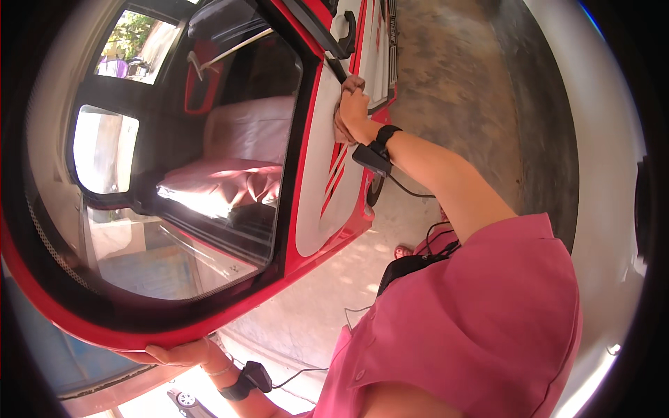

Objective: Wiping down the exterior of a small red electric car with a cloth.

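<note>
Across the left half of the view stands a red and white vehicle (312, 216), its large, rounded, black-edged window (261, 83) framed by a red rim (209, 322). At the lower left, the left hand (180, 354) touches the underside of that rim, its fingers stretched along the edge; whether they grip it, I cannot tell. Farther up, the right hand (353, 108) is against the vehicle's white side, below a black handle (346, 33), with its fingers bent; something brownish shows beside it, too unclear to name, and I cannot tell whether the hand is gripping it. Each wrist wears a black strap with a box, one on the right (371, 160) and one on the left (258, 376), and thin cables run from both. Through the glass shows a seat (244, 129) with a pale pinkish, shiny cover. Red stripes (334, 177) slant across the side panel, near a dark wheel (375, 189). The person's pink shirt (481, 292) fills the lower right, above a concrete floor (446, 76).
</note>
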A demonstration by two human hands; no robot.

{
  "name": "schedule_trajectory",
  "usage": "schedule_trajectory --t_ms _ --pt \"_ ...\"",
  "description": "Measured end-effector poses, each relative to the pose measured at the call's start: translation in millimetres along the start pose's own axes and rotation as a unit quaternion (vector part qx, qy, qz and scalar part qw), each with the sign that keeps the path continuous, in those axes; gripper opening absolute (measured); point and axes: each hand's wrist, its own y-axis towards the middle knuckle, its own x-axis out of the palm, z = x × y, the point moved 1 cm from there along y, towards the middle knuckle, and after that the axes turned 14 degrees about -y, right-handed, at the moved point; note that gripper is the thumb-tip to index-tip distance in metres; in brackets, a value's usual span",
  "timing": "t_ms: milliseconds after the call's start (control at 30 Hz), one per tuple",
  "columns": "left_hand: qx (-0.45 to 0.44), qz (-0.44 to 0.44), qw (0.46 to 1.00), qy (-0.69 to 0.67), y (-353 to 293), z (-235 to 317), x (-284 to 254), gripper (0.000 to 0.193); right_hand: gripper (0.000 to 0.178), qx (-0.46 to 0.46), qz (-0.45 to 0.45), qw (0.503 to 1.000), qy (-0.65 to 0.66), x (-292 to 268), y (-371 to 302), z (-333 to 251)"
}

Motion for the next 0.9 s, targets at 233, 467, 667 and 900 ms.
schedule_trajectory --t_ms 233,467,667,900 --pt "-0.023 -0.007 1.000 0.008 1.6 0.8 -0.5 0.068 0.045 -0.038 -0.030 0.998 0.051 20.6 27.5 29.5" --pt "0.110 -0.099 0.987 -0.063 -3.9 -12.4 0.1 0.069 0.030 -0.092 0.189 0.977 0.021 48.2 -32.0 75.3" --pt "0.136 -0.119 0.974 -0.138 -13.5 -37.0 -4.0 0.069 0.030 -0.029 0.122 0.991 0.043 42.0 -134.9 85.6" --pt "0.151 -0.118 0.968 -0.164 -8.0 -41.4 -18.1 0.069 0.032 -0.155 0.047 0.981 0.104 23.0 -274.0 67.5"
